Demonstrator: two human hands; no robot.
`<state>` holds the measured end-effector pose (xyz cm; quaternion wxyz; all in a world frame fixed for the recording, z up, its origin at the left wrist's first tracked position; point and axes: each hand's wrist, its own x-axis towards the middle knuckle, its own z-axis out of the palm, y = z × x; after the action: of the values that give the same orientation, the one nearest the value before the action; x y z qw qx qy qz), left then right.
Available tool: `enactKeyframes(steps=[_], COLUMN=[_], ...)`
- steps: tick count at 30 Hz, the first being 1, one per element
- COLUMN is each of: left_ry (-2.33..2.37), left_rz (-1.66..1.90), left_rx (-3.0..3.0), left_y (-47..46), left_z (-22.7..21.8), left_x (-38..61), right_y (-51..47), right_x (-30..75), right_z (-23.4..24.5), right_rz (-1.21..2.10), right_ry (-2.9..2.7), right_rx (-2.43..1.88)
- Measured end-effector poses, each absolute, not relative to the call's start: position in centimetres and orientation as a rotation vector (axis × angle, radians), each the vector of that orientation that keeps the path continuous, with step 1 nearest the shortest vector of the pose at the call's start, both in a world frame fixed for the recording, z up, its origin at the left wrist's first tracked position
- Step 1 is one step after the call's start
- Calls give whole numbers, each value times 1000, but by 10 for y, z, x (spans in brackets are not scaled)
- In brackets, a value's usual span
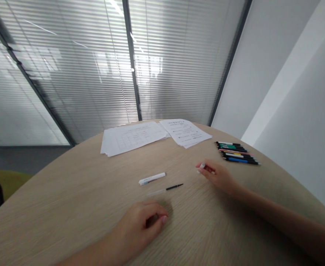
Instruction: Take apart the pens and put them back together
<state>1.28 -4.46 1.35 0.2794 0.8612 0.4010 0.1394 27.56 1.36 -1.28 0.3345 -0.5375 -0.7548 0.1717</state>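
Observation:
My right hand [217, 177] is raised just over the table, thumb and fingertips pinched round a small white pen part [202, 166]. Most of that piece is covered by the fingers, so its exact kind is unclear. My left hand [142, 223] rests on the table at the lower middle, fingers curled in and thumb tip close to the index finger; nothing shows between them. Just beyond it lies a pen refill [174, 187] with a dark ink section and a clear tube. Farther out is a white pen barrel [151, 178] with a clip, touched by neither hand.
Several pens [236, 152] in mixed colours lie side by side at the right of the round wooden table [76, 192]. Two groups of printed paper sheets [134, 136] lie along the far edge. A yellow-green chair [7, 184] stands at the left, and a blind-covered glass wall rises behind.

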Motion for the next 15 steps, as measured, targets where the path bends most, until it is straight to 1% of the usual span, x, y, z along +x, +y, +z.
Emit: enactKeyframes(steps=[15], left_ry=[1056], left_rz=[377], left_rx=[2318], left_y=[-45], left_z=[14], left_x=[14], right_y=[8], right_x=[272], right_z=[-16], right_rz=[364], right_ry=[-2063], right_rx=[-1379])
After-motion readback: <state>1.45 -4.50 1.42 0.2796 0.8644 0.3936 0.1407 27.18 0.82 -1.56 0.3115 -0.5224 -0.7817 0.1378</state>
